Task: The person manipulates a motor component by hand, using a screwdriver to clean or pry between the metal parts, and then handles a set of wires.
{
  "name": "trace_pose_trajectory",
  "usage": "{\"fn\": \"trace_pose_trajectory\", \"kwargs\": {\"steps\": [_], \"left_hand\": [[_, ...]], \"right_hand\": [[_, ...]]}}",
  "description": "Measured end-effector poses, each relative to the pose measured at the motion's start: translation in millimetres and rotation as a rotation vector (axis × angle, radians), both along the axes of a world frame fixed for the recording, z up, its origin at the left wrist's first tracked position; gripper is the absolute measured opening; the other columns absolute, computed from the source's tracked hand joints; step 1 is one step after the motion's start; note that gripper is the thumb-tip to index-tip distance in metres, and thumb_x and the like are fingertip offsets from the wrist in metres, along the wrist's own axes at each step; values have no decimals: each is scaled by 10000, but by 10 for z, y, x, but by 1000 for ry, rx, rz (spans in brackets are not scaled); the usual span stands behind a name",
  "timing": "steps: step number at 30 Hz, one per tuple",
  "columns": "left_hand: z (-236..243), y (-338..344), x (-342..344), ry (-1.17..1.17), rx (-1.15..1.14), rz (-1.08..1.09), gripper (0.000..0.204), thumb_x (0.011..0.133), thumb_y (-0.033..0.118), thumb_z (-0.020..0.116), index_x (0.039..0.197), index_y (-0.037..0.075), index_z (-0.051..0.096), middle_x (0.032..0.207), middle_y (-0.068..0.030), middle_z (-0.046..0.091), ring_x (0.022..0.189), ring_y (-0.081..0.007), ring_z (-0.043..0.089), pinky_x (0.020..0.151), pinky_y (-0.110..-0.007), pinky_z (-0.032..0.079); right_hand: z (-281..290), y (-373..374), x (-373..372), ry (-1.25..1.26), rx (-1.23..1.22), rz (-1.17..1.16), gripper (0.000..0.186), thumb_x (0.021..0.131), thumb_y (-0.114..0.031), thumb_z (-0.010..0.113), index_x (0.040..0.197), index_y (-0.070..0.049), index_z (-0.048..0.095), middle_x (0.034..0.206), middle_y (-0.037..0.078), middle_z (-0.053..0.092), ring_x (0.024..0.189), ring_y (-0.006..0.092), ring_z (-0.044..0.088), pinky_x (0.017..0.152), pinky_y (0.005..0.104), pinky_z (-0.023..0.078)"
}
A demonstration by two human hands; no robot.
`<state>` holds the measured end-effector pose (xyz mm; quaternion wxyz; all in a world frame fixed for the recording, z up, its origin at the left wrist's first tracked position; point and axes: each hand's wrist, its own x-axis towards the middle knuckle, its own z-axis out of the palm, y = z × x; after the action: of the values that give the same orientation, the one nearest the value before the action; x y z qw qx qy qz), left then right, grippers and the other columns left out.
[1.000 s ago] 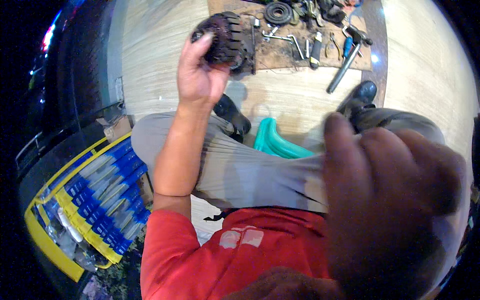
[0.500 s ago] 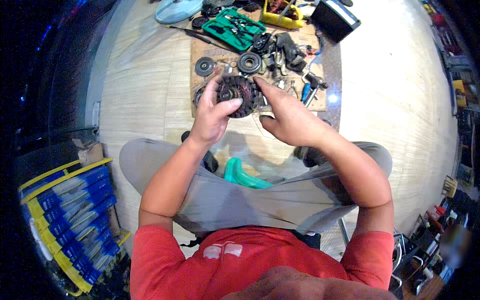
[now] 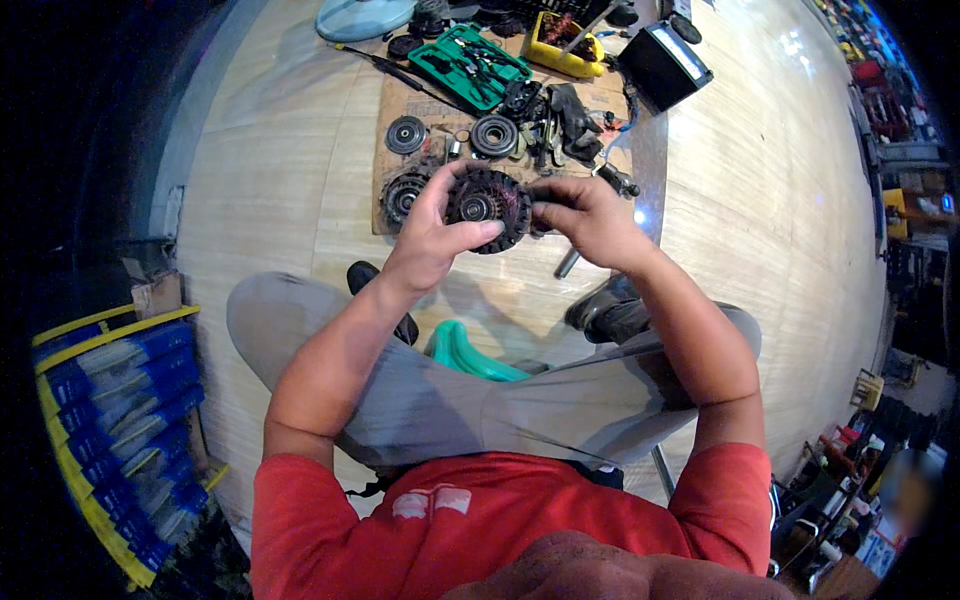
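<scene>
My left hand (image 3: 432,246) is closed round a dark, round motor part (image 3: 507,215) with a notched rim, reddish windings and a ringed hub. My thumb lies across its near face, while the other fingers go behind its far edge. At the part's right rim is my right hand (image 3: 600,222), its thumb and fingers pinched together. What they hold, if anything, is too small and dark to make out. Past my left fingers, a similar dark round housing (image 3: 403,197) rests on a cardboard sheet (image 3: 392,98).
Two round pulleys (image 3: 494,136), dark gloves (image 3: 573,122) and a metal-shafted tool (image 3: 567,262) lie around my hands. Farther off are a green tool case (image 3: 468,66), a yellow container (image 3: 575,62) and a black box-shaped battery (image 3: 664,66). A green stool (image 3: 465,352) is below me.
My right hand's fingers have gone from stretched out to pinched at the part's rim. The part has come slightly nearer and right, and its hub shows more fully.
</scene>
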<state>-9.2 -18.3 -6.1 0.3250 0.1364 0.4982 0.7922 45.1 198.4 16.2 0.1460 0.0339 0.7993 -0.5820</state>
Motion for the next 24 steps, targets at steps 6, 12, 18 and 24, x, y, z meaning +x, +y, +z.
{"fn": "trace_pose_trajectory", "kwargs": {"steps": [6,12,18,24], "left_hand": [[-19,37,-13,22,-38,16,630,764,57,714,1310,-11,407,1145,-98,599,1035,-163,597,944,-310,470],[-13,94,-16,-21,-65,123,556,782,51,704,1261,-19,430,1087,-91,622,969,-149,616,886,-298,503],[-101,53,-106,-108,0,299,441,860,-1,596,1279,16,460,1131,-111,610,1016,-203,619,902,-351,516],[-115,-26,-274,-248,140,392,336,897,133,571,1213,28,531,1102,-91,639,1011,-226,620,863,-400,510]], "right_hand": [[190,70,-13,133,183,-2,156,885,-101,618,981,22,624,742,146,630,633,201,610,615,351,497],[464,63,31,176,177,70,149,905,-133,609,935,13,611,706,138,615,625,214,614,586,353,479],[483,-58,161,289,384,246,191,925,-214,588,919,-28,629,745,200,620,719,384,617,631,451,483],[247,-8,184,295,643,189,199,924,-245,567,924,-50,605,755,196,630,731,413,615,621,499,484]]}}
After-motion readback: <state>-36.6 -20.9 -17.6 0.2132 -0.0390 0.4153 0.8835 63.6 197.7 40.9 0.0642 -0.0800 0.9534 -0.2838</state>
